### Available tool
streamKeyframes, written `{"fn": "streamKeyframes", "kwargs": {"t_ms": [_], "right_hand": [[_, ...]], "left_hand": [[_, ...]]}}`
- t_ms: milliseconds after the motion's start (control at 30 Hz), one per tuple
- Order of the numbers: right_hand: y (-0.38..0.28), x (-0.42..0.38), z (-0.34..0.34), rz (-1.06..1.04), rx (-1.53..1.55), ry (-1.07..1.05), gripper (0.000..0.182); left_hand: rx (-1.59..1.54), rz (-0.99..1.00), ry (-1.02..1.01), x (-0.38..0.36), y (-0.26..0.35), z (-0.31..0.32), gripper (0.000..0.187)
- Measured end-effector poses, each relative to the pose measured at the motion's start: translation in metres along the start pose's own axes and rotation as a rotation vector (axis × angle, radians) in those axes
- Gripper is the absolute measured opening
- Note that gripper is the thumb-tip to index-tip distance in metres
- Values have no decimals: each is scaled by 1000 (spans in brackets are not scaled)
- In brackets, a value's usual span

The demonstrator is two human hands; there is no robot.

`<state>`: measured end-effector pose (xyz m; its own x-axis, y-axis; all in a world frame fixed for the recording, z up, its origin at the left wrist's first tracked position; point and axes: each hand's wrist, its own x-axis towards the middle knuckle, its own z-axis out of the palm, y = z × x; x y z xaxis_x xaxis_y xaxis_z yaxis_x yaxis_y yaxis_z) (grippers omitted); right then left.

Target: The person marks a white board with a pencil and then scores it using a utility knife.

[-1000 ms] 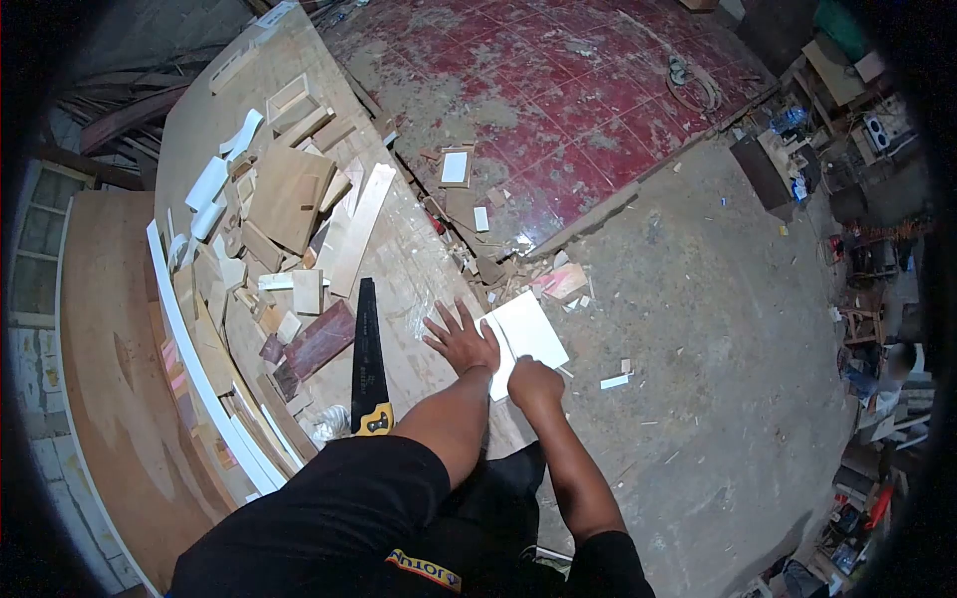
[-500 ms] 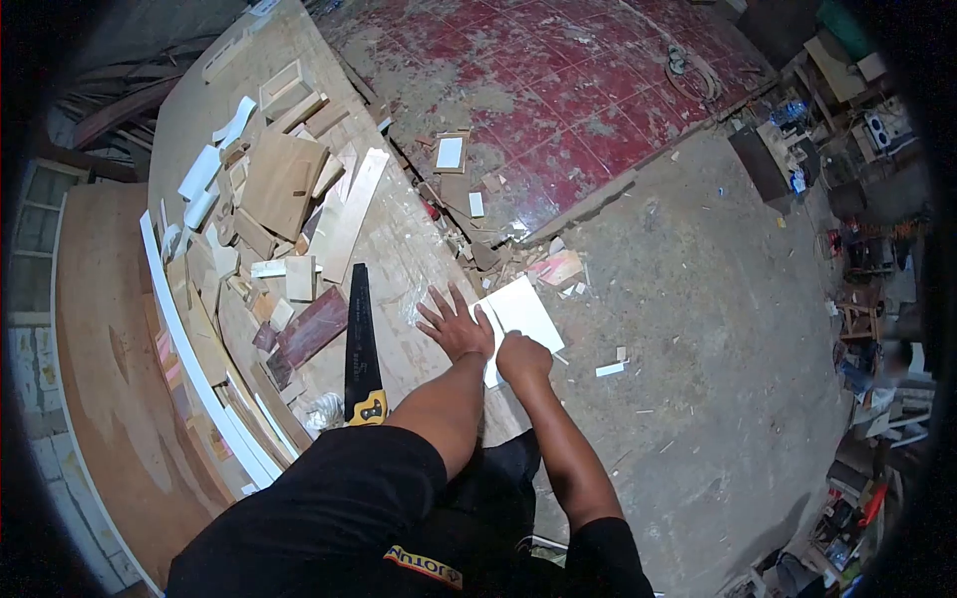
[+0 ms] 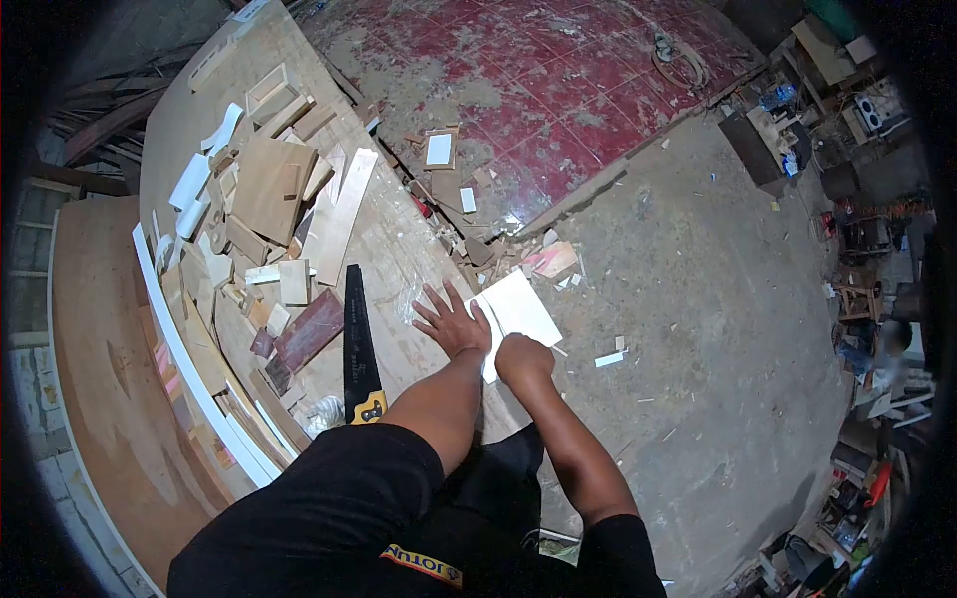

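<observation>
Right hand was curled shut at the near side of the white panel, and left hand was pressing beside it, fingers apart.
A dark line ran in the white panel toward the right hand; it looked like a fresh cut, so the panel was perhaps already partly divided, with the wider portion needing support. This portion reached beyond the edge of the wooden bench, over the grey floor. The left thumb touched the narrower portion, while the other fingers lay on the bench. What the right fist gripped, I could not tell, because the fingers hid it. To the left of the white panel lay the handsaw, and farther left a reddish-brown block.
</observation>
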<state>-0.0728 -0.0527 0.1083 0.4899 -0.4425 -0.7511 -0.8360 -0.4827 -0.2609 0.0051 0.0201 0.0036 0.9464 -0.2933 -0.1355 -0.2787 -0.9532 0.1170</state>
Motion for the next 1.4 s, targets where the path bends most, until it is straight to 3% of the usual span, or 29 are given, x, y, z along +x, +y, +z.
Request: {"fn": "streamKeyframes", "kwargs": {"t_ms": [267, 367, 433, 533, 800, 1033, 1167, 1233, 1267, 1400], "right_hand": [[-16, 28, 6, -32, -80, 33, 32], [-16, 35, 13, 41, 32, 149, 36], [0, 21, 15, -59, -18, 89, 33], [3, -16, -5, 10, -43, -10, 32], [-6, 35, 20, -23, 56, 92, 36], [6, -12, 0, 13, -53, -14, 33], [-7, 27, 10, -20, 11, 26, 33], [-18, 41, 12, 80, 67, 86, 32], [-16, 39, 9, 48, 61, 50, 33], [-5, -7, -17, -46, -12, -31, 33]], "left_hand": [[-19, -8, -47, 1, -2, 1, 73], [-39, -10, -57, 2, -2, 1, 73], [-26, 5, -24, -2, -1, 1, 73], [-8, 8, 17, 1, -1, 1, 73], [-2, 3, -32, 2, -1, -1, 73], [8, 10, 11, -1, -2, 1, 72], [-11, 14, 20, 0, -1, 3, 73], [-24, 4, -22, 3, -1, -3, 73], [-34, -1, -79, 1, -1, -5, 74], [-21, 10, 9, -1, 1, -4, 75]]}}
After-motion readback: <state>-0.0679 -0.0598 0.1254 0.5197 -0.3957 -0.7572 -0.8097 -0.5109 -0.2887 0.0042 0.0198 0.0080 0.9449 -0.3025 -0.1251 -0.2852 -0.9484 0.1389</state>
